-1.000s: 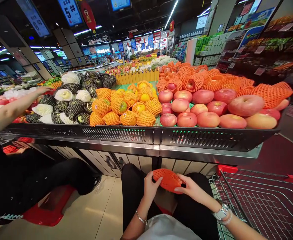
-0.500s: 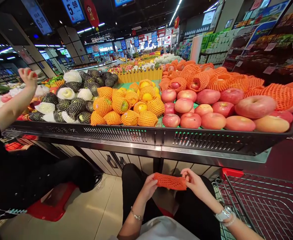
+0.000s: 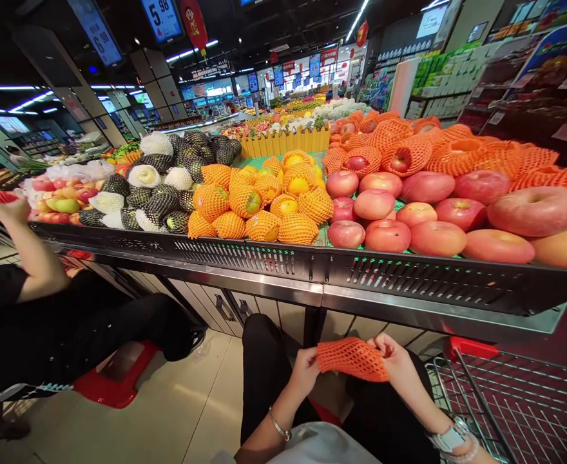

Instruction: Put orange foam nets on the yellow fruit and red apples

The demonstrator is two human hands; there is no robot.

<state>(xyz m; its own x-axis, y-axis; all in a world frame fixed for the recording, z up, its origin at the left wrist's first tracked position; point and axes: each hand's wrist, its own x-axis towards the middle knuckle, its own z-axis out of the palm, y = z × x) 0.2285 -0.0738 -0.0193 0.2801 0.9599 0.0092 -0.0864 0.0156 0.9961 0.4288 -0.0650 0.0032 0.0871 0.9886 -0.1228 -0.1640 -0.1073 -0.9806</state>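
Note:
An orange foam fruit net [image 3: 354,358] is stretched sideways between my two hands, low over my lap. My left hand [image 3: 307,368] pinches its left end, fingers closed. At the opposite end, my right hand [image 3: 388,356] grips the net's upper right edge with thumb and fingers together. The net looks flat on the left and bulges a little on the right; no fruit shows in it. Beyond my hands, bare red apples [image 3: 387,236] sit in rows at the front of the black display bin [image 3: 423,283], with netted apples [image 3: 406,154] piled behind them.
Left of the apples lie oranges in orange nets [image 3: 264,227] and dark-netted fruit [image 3: 160,200]. A wire shopping cart [image 3: 520,399] stands at my right. On my left, another person's hand [image 3: 3,203] holds something red, beside a red stool [image 3: 114,380].
My view has turned slightly left. The net has widened on its right side between my hands. The other person's raised arm has come down and to the left.

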